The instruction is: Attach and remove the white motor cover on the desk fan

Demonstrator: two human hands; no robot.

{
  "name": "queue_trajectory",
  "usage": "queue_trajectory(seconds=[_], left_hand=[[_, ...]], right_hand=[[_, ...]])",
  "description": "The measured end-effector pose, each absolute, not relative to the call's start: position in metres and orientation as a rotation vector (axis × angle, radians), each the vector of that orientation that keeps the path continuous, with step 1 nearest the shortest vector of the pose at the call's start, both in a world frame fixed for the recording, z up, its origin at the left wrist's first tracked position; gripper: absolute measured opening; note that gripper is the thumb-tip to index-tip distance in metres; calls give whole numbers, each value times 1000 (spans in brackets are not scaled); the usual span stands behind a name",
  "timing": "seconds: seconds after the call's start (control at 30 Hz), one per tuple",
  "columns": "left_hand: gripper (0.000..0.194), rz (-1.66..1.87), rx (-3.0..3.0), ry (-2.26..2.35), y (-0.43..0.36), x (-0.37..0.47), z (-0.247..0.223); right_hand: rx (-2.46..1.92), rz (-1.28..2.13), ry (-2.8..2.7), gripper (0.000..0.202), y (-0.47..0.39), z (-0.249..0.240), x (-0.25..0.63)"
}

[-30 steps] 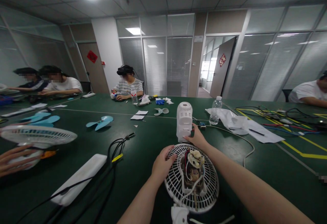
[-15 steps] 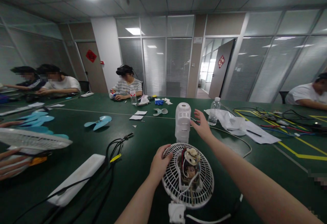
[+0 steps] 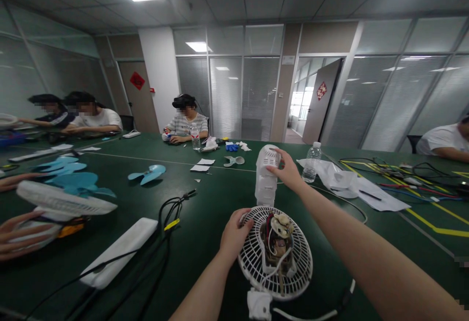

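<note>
— What have your hands got hold of?

— My left hand (image 3: pixel 234 233) rests on the rim of the round white plastic fan grille (image 3: pixel 275 252) lying flat on the dark green table (image 3: pixel 205 223) right in front of me, fingers curled over its left edge and thumb on the ribs. My right hand (image 3: pixel 289 170) reaches past it to the white ribbed plastic motor housing (image 3: pixel 266 175), which stands upright just behind the grille. The fingertips are spread over its domed top and touch it; whether they really clamp it I cannot tell.

— How will that housing handle?

— I judge it light and hollow, a thin moulded shell, stiff but easy to tip because it stands tall on a small foot. The slotted dome gives the fingers some bite; lower down the smooth sides look slippery. I would take it around the upper ribbed part, not by one edge.

— And the grille?

— Also light, and its thin ribs look springy. The bare motor with its copper winding and loose wires (image 3: pixel 277 243) sits in its centre, so holding by the outer rim seems safest.

— Anything close by?

— A clear water bottle (image 3: pixel 309 162) stands to the right of the housing, apart from it.
</note>
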State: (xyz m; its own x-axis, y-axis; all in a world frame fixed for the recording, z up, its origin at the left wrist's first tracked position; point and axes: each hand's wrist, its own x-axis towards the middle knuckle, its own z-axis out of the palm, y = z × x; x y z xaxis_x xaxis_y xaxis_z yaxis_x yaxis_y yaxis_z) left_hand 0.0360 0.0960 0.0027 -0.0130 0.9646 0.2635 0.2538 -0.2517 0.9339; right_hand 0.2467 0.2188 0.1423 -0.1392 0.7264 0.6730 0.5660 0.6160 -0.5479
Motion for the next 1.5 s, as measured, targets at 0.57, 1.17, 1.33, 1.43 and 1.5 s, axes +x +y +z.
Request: queue_trajectory(seconds=[0.57,1.17,1.33,1.43,1.5], left_hand=[[33,1346,1567,1311,98,38,-4],[74,1381,2075,877,39,49,42],[94,1152,2033,941,33,51,44],[98,1094,1996,961,32,48,46],[100,1065,1979,933,32,46,49]], right_hand=[[-893,448,-1538,73,38,109,264],[-1068,199,-1902,82,5,57,251],[-1056,198,-1870,76,6,57,256],[-965,367,-1915,72,9,59,267],[-911,553,-1956,74,11,60,276]])
